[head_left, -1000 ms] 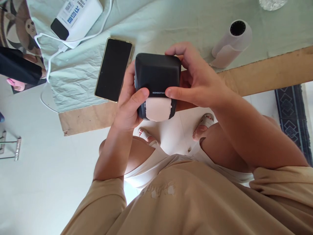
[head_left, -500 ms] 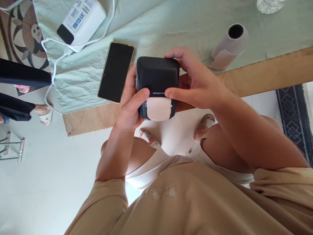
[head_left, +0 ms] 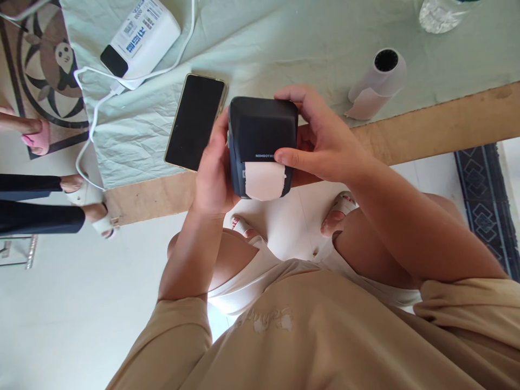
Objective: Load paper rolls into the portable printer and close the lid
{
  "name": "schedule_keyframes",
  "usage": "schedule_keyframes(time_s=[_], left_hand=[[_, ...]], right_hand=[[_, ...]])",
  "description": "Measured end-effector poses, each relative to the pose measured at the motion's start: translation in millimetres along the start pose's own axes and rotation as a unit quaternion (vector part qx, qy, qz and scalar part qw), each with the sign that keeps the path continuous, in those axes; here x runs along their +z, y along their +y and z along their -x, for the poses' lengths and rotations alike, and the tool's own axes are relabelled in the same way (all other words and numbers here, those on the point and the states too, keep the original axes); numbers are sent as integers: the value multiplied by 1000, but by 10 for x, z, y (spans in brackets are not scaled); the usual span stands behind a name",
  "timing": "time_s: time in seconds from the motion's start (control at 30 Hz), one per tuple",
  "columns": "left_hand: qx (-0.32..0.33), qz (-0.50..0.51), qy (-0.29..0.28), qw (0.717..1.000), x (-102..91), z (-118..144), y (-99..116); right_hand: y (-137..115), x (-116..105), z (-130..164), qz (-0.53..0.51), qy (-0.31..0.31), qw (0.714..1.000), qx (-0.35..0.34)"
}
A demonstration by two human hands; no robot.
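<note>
L thumb slid off front; both hands, L (head_left: 213, 173) & R (head_left: 325, 143), clasp label printer (head_left: 262, 135).

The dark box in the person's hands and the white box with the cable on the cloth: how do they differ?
The dark box is near black and squarish; the white box is white, longer, with blue print. The dark box is held off the table by the left hand and right hand; the white box lies on the green cloth. Pale paper sticks out of the dark box; a white cable runs from the white box. Both have rounded corners.
</note>
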State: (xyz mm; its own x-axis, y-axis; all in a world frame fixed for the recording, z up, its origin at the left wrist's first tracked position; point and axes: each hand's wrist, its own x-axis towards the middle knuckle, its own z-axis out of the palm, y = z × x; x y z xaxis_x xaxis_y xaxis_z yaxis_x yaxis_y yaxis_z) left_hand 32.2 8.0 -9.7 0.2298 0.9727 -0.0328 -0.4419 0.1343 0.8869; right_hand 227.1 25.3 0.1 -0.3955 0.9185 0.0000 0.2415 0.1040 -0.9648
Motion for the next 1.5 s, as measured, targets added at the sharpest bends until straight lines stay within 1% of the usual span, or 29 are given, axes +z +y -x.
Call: schedule_keyframes(time_s=[0.1,0.17,0.3,0.4,0.47,0.57,0.63,0.73,0.8,0.9,0.97,1.0,1.1,1.13,1.17,1.2,1.23,1.3,1.33,1.37,1.43,1.5], left_hand=[[1,15,-7,1000,-8,-29,0],[15,16,-10,1000,-24,-42,-15],[47,-4,-8,999,-40,-54,-76],[77,-36,-8,996,-52,-60,-104],[76,-49,1,996,-57,-56,-90],[44,-57,25,997,-42,-33,-37],[41,-55,27,997,-28,-19,-16],[60,-41,24,997,-22,-25,-32],[68,-22,25,997,-23,-41,-50],[35,13,27,999,-20,-51,-45],[17,17,15,1000,-22,-41,-29],[19,12,5,1000,-26,-34,-22],[36,-5,-17,999,-47,-10,-14],[35,-13,-17,999,-52,-5,-13],[30,-22,-14,999,-57,-1,-13],[22,-32,-13,999,-60,0,-13],[15,-40,-12,999,-62,0,-14],[21,-45,-22,999,-70,-6,-16],[29,-45,-32,998,-74,-10,-18],[33,-45,-40,998,-79,-13,-18],[25,-49,-40,998,-84,-15,-15],[13,-50,-31,998,-83,-10,-5]], right_hand=[[-17,33,32,46,77,996,-26],[-24,48,53,68,97,992,-45],[-14,54,73,61,69,994,-58],[-11,51,66,52,67,994,-67],[-9,49,57,56,67,993,-76],[7,45,46,84,48,992,-86],[18,36,38,104,41,989,-93],[-6,0,14,134,65,982,-119],[-69,-39,-6,153,79,976,-132],[-213,-87,-26,163,100,973,-128],[-305,-86,-34,163,144,967,-133],[-339,-76,-40,164,172,962,-136],[-379,-32,-74,174,275,933,-151],[-377,-22,-88,186,301,922,-154],[-374,-17,-102,208,308,916,-147],[-373,-16,-114,244,294,913,-140],[-376,-19,-122,289,260,912,-131],[-402,-24,-128,375,163,906,-108],[-422,-22,-126,410,122,899,-97],[-445,-17,-121,436,93,891,-85],[-486,0,-110,464,58,883,-52],[-512,16,-103,473,20,881,-23]])
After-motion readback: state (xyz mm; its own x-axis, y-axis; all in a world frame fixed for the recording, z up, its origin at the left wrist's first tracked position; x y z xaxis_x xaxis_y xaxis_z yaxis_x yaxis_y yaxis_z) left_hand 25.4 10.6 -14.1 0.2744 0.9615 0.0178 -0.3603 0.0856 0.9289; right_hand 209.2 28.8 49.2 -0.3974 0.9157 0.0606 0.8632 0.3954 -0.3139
